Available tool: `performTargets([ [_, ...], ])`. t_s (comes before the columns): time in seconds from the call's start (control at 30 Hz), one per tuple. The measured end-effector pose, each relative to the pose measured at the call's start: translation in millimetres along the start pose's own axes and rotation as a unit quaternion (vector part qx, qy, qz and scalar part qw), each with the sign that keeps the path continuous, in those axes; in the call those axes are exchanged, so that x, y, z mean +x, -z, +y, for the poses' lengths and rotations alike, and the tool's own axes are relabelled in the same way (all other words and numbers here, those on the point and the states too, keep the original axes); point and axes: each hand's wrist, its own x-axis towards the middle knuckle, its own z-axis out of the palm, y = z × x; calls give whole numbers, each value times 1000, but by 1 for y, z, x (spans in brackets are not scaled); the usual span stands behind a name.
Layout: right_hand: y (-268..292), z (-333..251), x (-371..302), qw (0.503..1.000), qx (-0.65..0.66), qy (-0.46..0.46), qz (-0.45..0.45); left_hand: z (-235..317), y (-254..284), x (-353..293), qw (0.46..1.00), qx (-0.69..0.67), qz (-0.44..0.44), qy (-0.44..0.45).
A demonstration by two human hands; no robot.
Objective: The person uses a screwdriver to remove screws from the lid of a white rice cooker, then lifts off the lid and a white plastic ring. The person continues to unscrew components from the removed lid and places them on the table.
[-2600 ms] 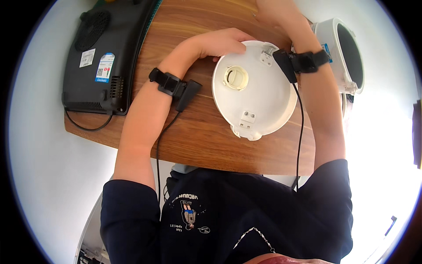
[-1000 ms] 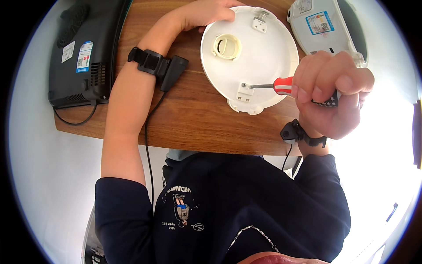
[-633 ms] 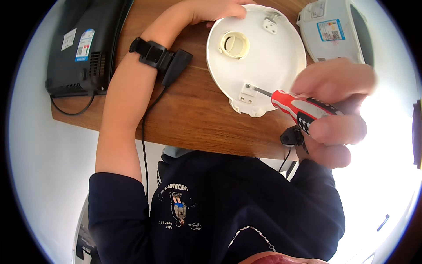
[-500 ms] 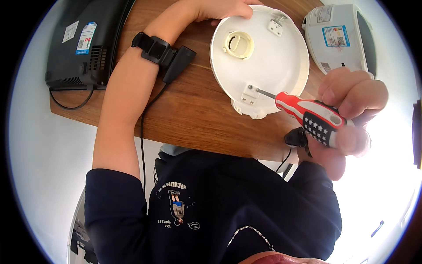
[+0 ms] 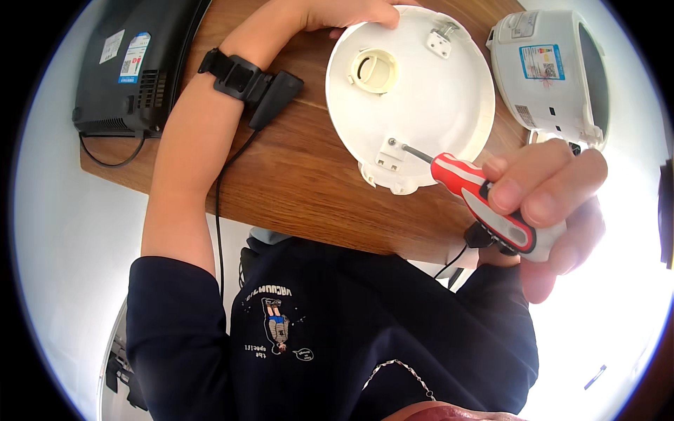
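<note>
My right hand [image 5: 554, 193] is wrapped round the handle of a red, white and black screwdriver [image 5: 458, 175]. Its metal tip meets a screw on a small white plate [image 5: 388, 156] near the lower edge of a round white appliance lid [image 5: 435, 98]. Another screw head shows beside the tip. At the lid's far left rim my left hand [image 5: 361, 12] holds on, thumb over the edge and its other fingers mostly hidden. Inside the lid are a cream ring [image 5: 374, 70] and a metal hinge bracket [image 5: 441, 42].
To the right stands a white appliance body [image 5: 544, 77] with a blue label. A black appliance [image 5: 126, 84] occupies the far left of the wooden table [image 5: 295, 200]. A black strapped device [image 5: 246, 84] on my left forearm trails a cable over the table's front edge.
The screwdriver handle has turned, and my right fingers have shifted their hold on it. Its tip stays at the screw; the lid sits slightly farther left in view.
</note>
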Motion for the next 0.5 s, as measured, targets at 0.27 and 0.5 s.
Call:
performTargets([
  [0.27, -4, 0, 9, 986, -122, -30, 111, -8, 1, -1, 996, -82, -20, 25],
  [0.5, 3, -12, 9, 992, -111, -37, 47, -3, -3, -2, 987, -144, -20, 65],
])
